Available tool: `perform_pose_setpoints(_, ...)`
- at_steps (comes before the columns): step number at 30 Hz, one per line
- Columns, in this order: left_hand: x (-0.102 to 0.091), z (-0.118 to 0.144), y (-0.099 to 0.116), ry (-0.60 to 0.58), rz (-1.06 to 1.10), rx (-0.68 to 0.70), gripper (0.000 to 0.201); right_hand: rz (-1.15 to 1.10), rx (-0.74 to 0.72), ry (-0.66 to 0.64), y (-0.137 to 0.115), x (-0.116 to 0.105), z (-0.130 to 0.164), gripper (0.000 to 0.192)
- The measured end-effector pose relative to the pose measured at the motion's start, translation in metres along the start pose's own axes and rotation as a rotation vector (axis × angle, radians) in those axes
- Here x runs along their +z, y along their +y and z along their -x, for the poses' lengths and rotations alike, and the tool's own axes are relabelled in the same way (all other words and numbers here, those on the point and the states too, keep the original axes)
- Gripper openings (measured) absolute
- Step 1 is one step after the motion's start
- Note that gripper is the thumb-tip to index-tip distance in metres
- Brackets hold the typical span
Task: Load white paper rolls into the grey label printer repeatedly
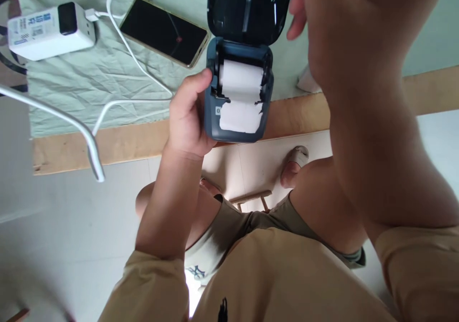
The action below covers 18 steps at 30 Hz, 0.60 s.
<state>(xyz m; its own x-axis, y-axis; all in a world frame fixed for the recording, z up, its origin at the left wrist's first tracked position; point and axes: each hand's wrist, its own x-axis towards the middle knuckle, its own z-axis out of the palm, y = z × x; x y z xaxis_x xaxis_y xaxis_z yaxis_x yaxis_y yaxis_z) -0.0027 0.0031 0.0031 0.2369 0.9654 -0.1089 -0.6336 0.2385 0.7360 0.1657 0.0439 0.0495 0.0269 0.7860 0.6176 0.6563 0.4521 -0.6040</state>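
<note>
Your left hand (188, 116) grips the left side of a small blue label printer (238, 92), thumb pressed against its upper left corner and fingers curled beneath it. The printer sits out over the wooden edge of the bench (118, 142), its lid (247, 8) swung open and standing up behind it. Inside the printer, a white paper roll (241, 80) fills the bay, and a torn strip of paper (239, 117) lies over the front of the body.

Your right hand (319, 20) is raised just right of the lid, close to the camera; its fingers hang loosely spread and hold nothing.

Left of the printer, a dark smartphone (164, 31) lies on a pale green cloth (89, 78). Further left is a white power bank (50, 30), with a white cable (132, 54) looping from it across the cloth.
</note>
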Motion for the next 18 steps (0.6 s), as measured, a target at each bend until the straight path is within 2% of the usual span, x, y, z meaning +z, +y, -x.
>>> perform_pose_setpoints(2, 0.001, 0.0, 0.001, -0.024, 0.007, -0.008, 0.031, 0.158, -0.049, -0.19, -0.005, -0.003, 0.004, 0.032)
perform_pose_setpoints(5, 0.002, 0.001, 0.003, -0.059, -0.009, -0.029, 0.032, 0.455, -0.029, -0.684, -0.02, -0.007, 0.006, 0.032)
perform_pose_setpoints(7, 0.001, 0.001, 0.002, -0.045, -0.054, -0.046, 0.032, 0.561, -0.026, -0.826, -0.028, -0.008, 0.005, 0.031)
perform_pose_setpoints(11, 0.002, 0.002, -0.001, 0.004, -0.076, -0.002, 0.025, 0.516, -0.038, -0.799, -0.03, -0.008, 0.003, 0.03)
perform_pose_setpoints(15, 0.007, 0.004, -0.001, 0.04, -0.093, 0.003, 0.027, 0.331, -0.073, -0.799, -0.026, -0.014, -0.001, 0.045)
perform_pose_setpoints(16, 0.007, 0.004, -0.001, 0.047, -0.098, 0.012, 0.029, 0.287, -0.06, -0.801, -0.024, -0.017, -0.002, 0.045)
perform_pose_setpoints(18, 0.007, 0.003, 0.0, 0.076, -0.109, 0.049, 0.031, 0.1, 0.103, -0.749, -0.016, -0.026, -0.004, 0.034)
